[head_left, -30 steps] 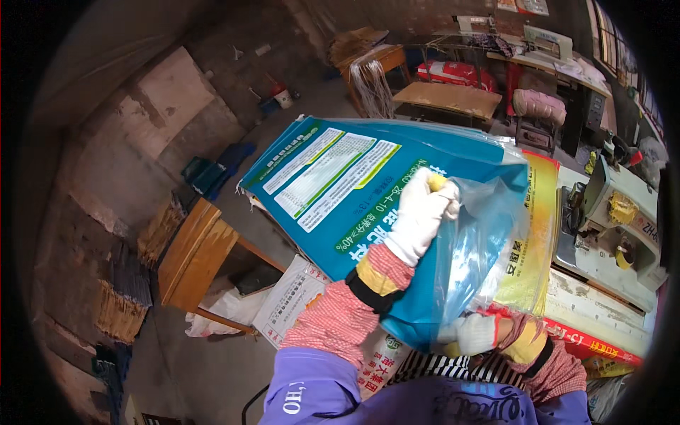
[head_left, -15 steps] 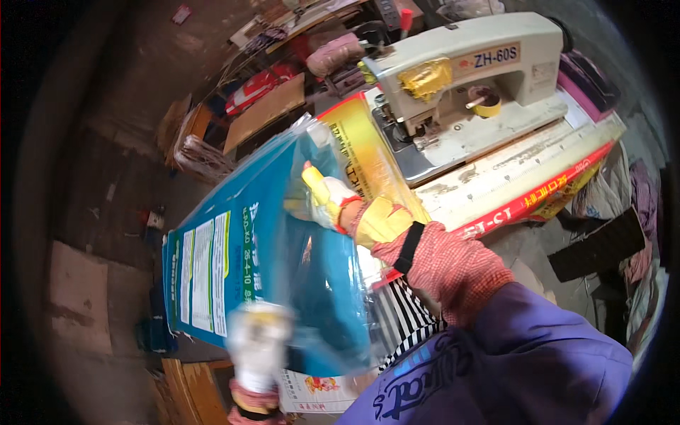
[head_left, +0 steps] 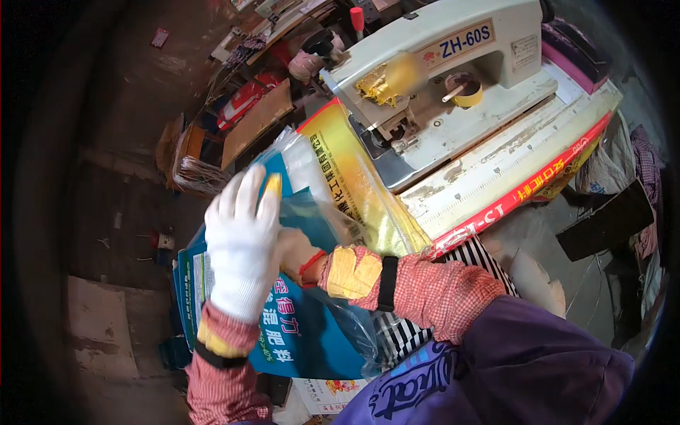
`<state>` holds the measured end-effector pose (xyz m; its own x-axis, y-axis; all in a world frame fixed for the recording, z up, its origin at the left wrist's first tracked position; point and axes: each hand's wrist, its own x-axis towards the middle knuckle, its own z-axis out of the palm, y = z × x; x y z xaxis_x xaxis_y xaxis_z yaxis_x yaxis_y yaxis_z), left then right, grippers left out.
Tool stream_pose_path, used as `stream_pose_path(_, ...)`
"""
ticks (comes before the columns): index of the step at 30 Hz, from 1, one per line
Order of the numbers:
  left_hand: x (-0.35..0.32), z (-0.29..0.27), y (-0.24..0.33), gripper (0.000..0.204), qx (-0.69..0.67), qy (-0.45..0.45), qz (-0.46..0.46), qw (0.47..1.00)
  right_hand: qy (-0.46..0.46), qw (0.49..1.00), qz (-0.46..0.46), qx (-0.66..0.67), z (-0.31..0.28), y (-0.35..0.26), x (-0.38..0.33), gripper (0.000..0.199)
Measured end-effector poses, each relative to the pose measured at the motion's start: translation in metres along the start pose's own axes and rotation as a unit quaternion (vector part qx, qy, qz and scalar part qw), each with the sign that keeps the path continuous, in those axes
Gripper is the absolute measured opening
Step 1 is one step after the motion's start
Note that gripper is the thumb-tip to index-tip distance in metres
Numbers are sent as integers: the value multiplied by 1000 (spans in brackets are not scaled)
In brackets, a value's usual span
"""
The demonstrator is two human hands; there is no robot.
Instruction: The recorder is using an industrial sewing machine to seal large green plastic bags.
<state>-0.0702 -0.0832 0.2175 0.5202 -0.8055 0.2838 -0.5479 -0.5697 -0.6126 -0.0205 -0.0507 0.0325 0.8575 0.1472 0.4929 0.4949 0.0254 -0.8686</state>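
White-gloved left hand lay over a blue printed plastic sack, fingers outstretched; the partly hidden right hand's grip could not be told. The sack lay left of a white metal sewing machine.

A worktable with a worn, stained pale top is noted, its front edge faced with a red printed strip. A white sewing machine is set on it. The left end is covered by a yellow bag. A pink and black box is placed toward the far right end.
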Motion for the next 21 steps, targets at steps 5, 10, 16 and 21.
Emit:
stream_pose_path(5,14,33,29,16,-48,-252,68,964,-139,969,-83,-188,-12,-17,-17,30)
stream_pose_path(10,-33,51,4,26,-39,-147,-92,984,-237,961,49,-133,-41,-25,-54,36)
stream_pose_path(16,6,63,-51,16,192,-229,-82,951,-161,938,297,81,-44,-17,-46,56)
stream_pose_path(21,107,52,-70,14,350,-118,-51,928,-214,937,250,-121,-20,-48,-126,37)
